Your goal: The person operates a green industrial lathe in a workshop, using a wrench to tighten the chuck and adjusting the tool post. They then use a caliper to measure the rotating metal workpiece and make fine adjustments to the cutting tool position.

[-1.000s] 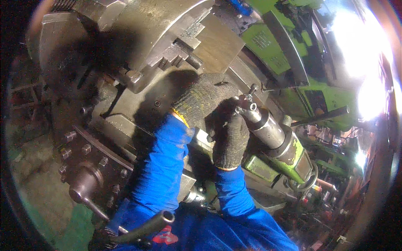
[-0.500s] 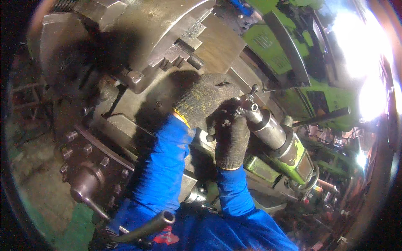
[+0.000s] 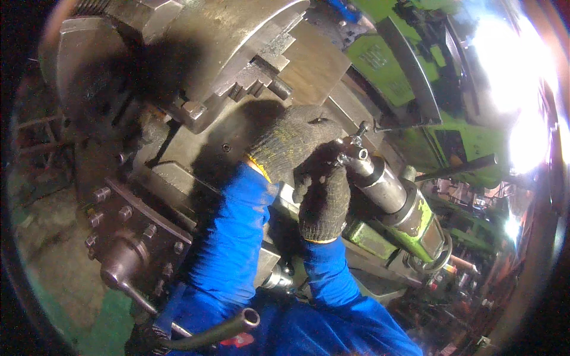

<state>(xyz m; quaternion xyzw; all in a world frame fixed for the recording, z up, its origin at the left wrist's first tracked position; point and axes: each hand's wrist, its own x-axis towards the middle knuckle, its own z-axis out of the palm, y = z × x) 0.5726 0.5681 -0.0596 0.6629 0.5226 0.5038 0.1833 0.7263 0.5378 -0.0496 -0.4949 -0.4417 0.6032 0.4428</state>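
Observation:
Both my hands wear dark knitted gloves and meet close together in front of a lathe's tailstock quill (image 3: 383, 188). My left hand (image 3: 295, 137) is bent over with its fingers curled toward the metal fitting (image 3: 356, 153) at the quill's front end. Just below it, my right hand (image 3: 325, 204) is closed, its fingers turned up against the same spot. Whatever lies between the fingers is hidden in shadow and glove. A small round-headed bolt or lever (image 3: 361, 129) sticks up beside the fitting.
A large lathe chuck (image 3: 237, 29) with stepped jaws (image 3: 252, 84) fills the upper left. The green tailstock (image 3: 420, 222) stands at the right, a bar (image 3: 457, 168) beside it. At the lower left is a bolted cover (image 3: 145, 234). A tubular handle (image 3: 222, 332) sits near my body.
My right hand has shifted slightly down and left, its wrist bending. The tubular handle appears a little lower and farther right. My left hand has hardly moved.

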